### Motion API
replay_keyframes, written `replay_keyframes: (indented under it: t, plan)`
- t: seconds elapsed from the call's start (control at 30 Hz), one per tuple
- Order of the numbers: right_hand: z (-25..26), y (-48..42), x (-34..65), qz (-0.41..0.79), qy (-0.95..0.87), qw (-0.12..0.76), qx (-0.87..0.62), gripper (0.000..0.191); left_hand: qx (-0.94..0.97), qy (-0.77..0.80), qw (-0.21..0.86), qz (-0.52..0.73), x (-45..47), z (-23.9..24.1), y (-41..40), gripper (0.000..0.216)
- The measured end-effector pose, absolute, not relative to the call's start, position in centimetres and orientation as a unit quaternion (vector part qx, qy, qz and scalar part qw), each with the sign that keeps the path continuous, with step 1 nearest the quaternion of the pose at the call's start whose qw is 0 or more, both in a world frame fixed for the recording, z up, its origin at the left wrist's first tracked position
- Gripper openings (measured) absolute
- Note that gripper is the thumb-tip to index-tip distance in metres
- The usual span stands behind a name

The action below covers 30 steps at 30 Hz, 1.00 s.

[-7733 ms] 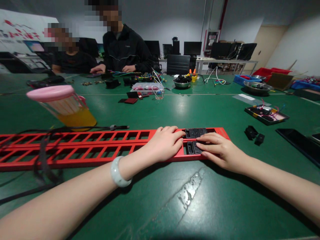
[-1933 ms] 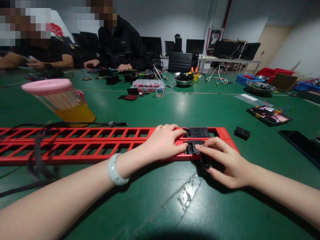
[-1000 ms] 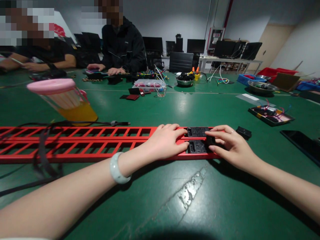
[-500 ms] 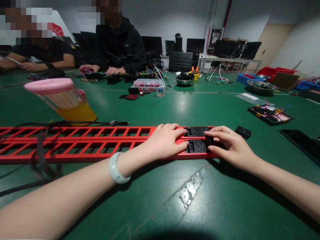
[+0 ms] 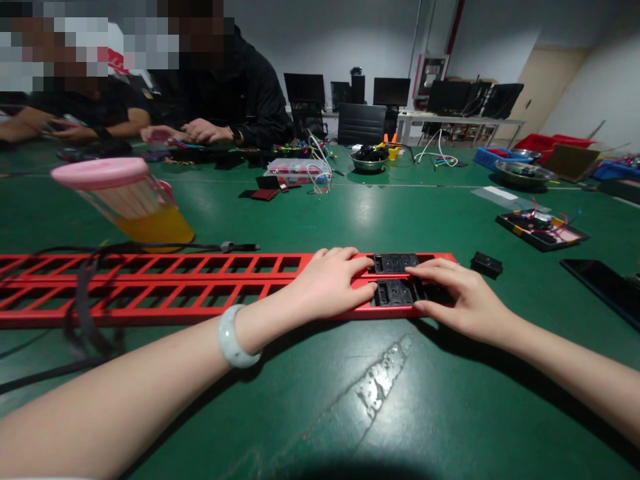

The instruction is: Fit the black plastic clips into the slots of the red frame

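Two rows of slots make up a long red rack (image 5: 240, 312) lying across the table. Black plastic modules (image 5: 395, 264) sit side by side in the far row, and more black modules (image 5: 393, 292) fill slots in the near row. My left hand (image 5: 333, 280) lies over the rack with fingers spread, its thumb and a fingertip against the left ends of both module groups. At the near row's right end, my right hand (image 5: 457, 293) has thumb and fingers closed around a black module (image 5: 419, 291), partly hidden by the fingers.
A loose black module (image 5: 487, 264) lies right of the rack, near a dark phone-like slab (image 5: 605, 287) and a tray of wired parts (image 5: 543, 229). At left stand a pink-lidded jug (image 5: 123, 200) and black cables (image 5: 85, 300) crossing the rack. Two people work opposite.
My right hand has lowered the black module into line with the near row, its fingers shifting slightly left. My left hand stays put. The hands of the person opposite have moved.
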State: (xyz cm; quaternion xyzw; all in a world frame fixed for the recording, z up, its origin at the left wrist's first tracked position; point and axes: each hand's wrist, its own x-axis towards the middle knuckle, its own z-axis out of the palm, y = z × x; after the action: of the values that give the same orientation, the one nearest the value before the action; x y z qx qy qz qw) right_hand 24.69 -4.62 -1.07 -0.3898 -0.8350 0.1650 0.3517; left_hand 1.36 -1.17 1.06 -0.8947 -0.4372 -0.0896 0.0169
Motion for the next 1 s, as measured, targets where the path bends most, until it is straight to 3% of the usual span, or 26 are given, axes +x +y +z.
replay_keyframes:
  t: [0.57, 1.0]
  plan:
    - [-0.88, -4.79, 24.58, 0.122, -0.856, 0.327, -0.382, 0.037, -0.895, -0.437, 0.019, -0.083, 1.41, 1.06, -1.13, 0.043]
    - [-1.56, -5.07, 24.85, 0.015, -0.893, 0.299, -0.335, 0.038, -0.892, -0.445, 0.011, -0.085, 1.44, 1.05, -1.13, 0.041]
